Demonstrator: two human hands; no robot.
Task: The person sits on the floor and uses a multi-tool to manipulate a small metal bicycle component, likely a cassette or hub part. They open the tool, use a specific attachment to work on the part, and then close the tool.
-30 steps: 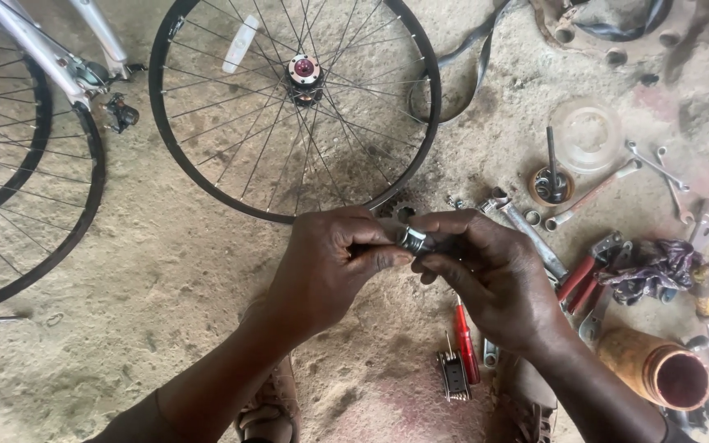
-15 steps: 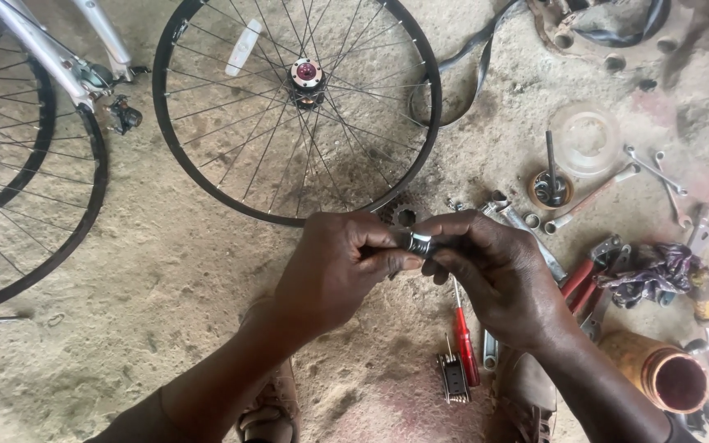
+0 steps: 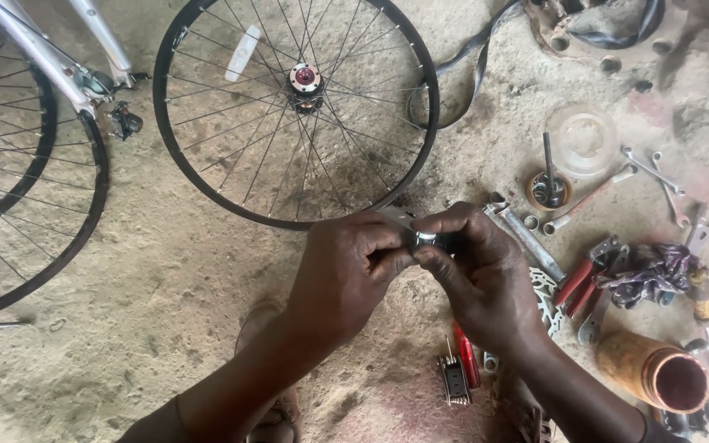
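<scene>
Head view: left hand (image 3: 346, 275) and right hand (image 3: 482, 279) meet fingertip to fingertip, both pinched narrow on a small metal part (image 3: 426, 239) held between them; the spoked wheel (image 3: 207, 176) lies just beyond the fingers. Judgement: keep the pinch firm and the part square while working it, lest it drop into the sandy floor (image 3: 166, 287).

Black wheel rim (image 3: 176, 164); red-handled pliers (image 3: 578, 277); orange-brown tube (image 3: 646, 369).

Head camera, looking steeply down, seemingly near ground (image 3: 125, 271)
</scene>
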